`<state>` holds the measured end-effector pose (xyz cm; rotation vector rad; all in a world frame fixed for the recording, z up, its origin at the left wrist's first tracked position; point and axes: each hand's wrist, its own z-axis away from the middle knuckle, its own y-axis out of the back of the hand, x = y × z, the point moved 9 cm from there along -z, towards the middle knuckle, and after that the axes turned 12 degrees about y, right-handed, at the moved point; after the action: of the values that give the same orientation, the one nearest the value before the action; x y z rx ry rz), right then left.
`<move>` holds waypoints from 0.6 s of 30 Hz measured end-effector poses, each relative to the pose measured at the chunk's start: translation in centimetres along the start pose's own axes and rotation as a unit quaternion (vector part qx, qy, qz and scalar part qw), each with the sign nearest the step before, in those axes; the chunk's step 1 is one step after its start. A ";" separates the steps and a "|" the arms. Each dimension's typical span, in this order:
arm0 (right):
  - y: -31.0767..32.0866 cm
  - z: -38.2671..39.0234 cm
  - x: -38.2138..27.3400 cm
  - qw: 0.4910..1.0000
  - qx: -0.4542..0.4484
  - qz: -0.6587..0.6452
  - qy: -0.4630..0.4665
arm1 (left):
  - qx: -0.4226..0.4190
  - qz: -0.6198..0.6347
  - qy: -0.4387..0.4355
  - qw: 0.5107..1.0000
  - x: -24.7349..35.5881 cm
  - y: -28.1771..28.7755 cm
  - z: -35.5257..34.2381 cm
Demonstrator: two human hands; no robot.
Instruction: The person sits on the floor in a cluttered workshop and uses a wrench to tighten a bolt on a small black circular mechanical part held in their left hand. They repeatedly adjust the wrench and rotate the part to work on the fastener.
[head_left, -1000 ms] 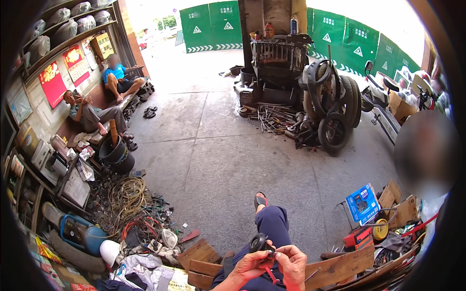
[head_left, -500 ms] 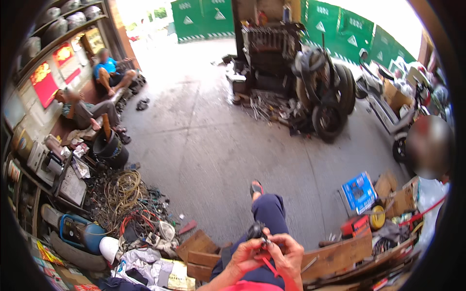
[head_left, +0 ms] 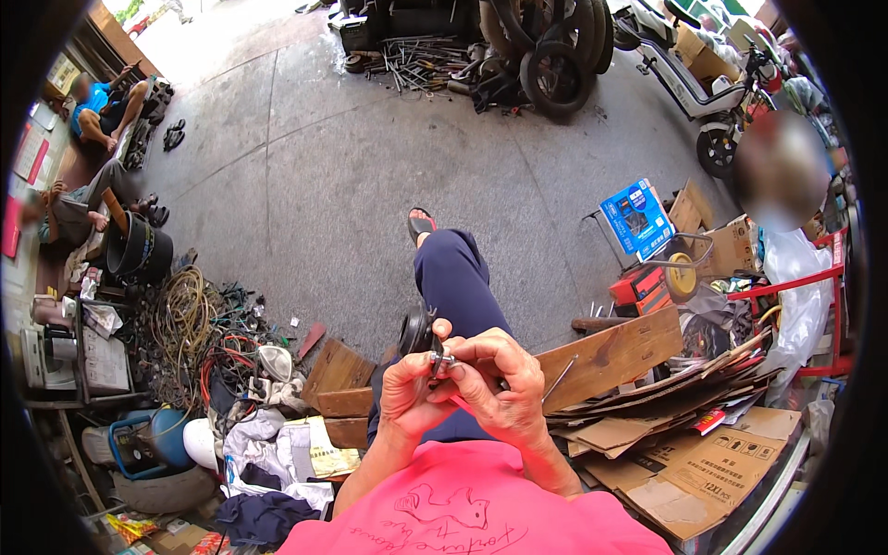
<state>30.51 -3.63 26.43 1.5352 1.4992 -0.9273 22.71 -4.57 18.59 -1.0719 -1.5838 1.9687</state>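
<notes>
Over my lap, both hands are brought together at a small silvery metal fitting (head_left: 443,359). A rounded black part (head_left: 416,331) stands out just beyond the fingers and seems joined to it; its exact kind is too small to tell. My left hand (head_left: 409,393) is closed, pinching the dark piece beside the fitting between thumb and fingers. Closed too, my right hand (head_left: 500,381) grips the fitting's right end with thumb and forefinger. The fingers partly hide where the two pieces meet.
Wooden boards (head_left: 610,356) lie beside my legs, with flattened cardboard (head_left: 712,462) to the right. A blue box (head_left: 636,220) stands ahead right. Tangled hoses and wires (head_left: 190,314) heap up at left, near a black bucket (head_left: 139,248). Two people sit along the left wall.
The view has tipped downward and shifted right, so my lap and pink shirt show more. My hands stay together on the black part and metal fitting.
</notes>
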 end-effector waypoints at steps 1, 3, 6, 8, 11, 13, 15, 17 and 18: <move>0.1 -0.1 0.0 1.000 -0.007 0.017 0.007 | -0.006 0.005 0.003 1.000 0.1 0.1 0.0; 0.2 -0.5 0.0 0.999 -0.015 0.026 0.014 | -0.011 0.009 0.005 1.000 0.1 0.4 0.0; 0.4 -0.8 0.1 0.999 -0.023 0.029 0.021 | -0.009 0.008 0.007 1.000 0.2 0.4 -0.1; 0.4 -0.9 0.1 0.999 -0.026 0.032 0.025 | -0.014 0.010 0.009 1.000 0.1 0.1 -0.4; 0.6 -1.1 -0.2 0.998 -0.026 0.048 0.039 | -0.009 0.009 0.002 1.000 0.2 0.0 -0.6; 0.6 -1.3 -0.4 0.996 -0.024 0.063 0.060 | -0.009 0.011 -0.001 1.000 0.3 0.0 -0.7; 0.7 -1.3 -0.5 0.997 -0.008 0.057 0.056 | -0.011 0.010 -0.001 1.000 0.3 0.1 -0.7; 0.8 -1.2 -0.5 0.998 0.006 0.047 0.051 | -0.014 0.006 0.004 1.000 0.3 0.1 -0.9; 0.8 -1.2 -0.4 0.998 0.011 0.041 0.048 | -0.012 0.004 0.006 1.000 0.2 0.1 -0.9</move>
<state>31.29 -2.74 27.34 1.6660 1.4850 -0.8364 23.26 -3.84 18.38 -1.0995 -1.6026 1.9486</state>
